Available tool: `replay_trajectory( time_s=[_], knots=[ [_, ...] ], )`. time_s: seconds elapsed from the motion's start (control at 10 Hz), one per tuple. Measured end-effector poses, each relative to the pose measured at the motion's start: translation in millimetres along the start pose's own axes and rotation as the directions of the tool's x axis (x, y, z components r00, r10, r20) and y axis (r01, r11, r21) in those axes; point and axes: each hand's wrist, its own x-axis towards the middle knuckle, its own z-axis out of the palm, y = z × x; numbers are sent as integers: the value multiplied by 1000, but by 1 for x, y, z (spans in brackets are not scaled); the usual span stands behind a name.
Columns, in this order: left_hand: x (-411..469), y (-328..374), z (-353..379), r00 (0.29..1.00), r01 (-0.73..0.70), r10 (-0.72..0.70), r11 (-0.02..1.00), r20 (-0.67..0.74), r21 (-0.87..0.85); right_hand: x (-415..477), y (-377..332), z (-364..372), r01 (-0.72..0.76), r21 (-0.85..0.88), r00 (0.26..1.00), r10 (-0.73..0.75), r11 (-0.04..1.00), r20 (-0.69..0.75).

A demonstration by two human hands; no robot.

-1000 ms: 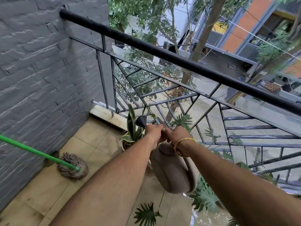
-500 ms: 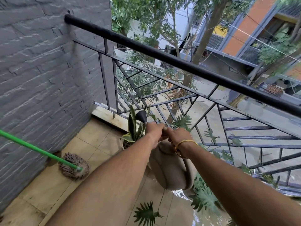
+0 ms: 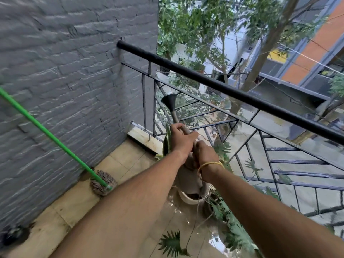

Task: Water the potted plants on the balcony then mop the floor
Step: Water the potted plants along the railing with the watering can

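While both hands' fingers (image 3: 178,127) clasp the watering can (image 3: 188,175), its surface shows no readable label.

Home balcony: black railing (image 3: 232,92), grey brick wall (image 3: 65,71), potted plants (image 3: 167,144)

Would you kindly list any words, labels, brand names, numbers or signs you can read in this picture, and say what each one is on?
There is no readable text in this view.
Watering can, held in the left hand and right hand: no label or brand shows.
Mop with green handle: no print visible.
Grey brick wall: bare, and blurred.
Buildings across the street: a yellow patch could be a sign, but it is too blurred to read.
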Motion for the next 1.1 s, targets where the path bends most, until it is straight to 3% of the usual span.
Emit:
replay_trajectory(
  time_s=[0.2, 0.3, 0.4, 0.6, 0.8, 0.9, 1.0, 1.1],
  knots=[
    [-1, -13, -59, 986, 61, -59, 998, -158, 7, -29, -7, 36, 179, -214, 968, -133, 960, 211],
    [-5, -35, -106, 962, 90, -90, 996, -257, -11, -11, 25, 84, 200, -222, 919, -104, 954, 381],
    [-10, -59, -160, 933, 140, -134, 990, -335, -6, -17, 46, 146, 58, -97, 880, -6, 994, 474],
    [-26, -104, -289, 831, 199, -181, 980, -525, -22, -147, 7, 214, -37, -56, 760, 64, 998, 647],
    [-47, -140, -412, 725, 239, -210, 970, -656, -47, -196, 14, 321, 209, -144, 629, -21, 967, 777],
    [-51, -161, -459, 695, 243, -201, 969, -691, -37, -187, 48, 401, 216, -152, 564, 4, 964, 826],
    [-50, -186, -499, 679, 288, -212, 957, -703, -11, -223, 42, 428, 196, -194, 578, 46, 961, 815],
    [-42, -229, -536, 657, 339, -261, 940, -708, -32, -236, 58, 476, 81, -259, 606, 158, 963, 779]
  ],
)
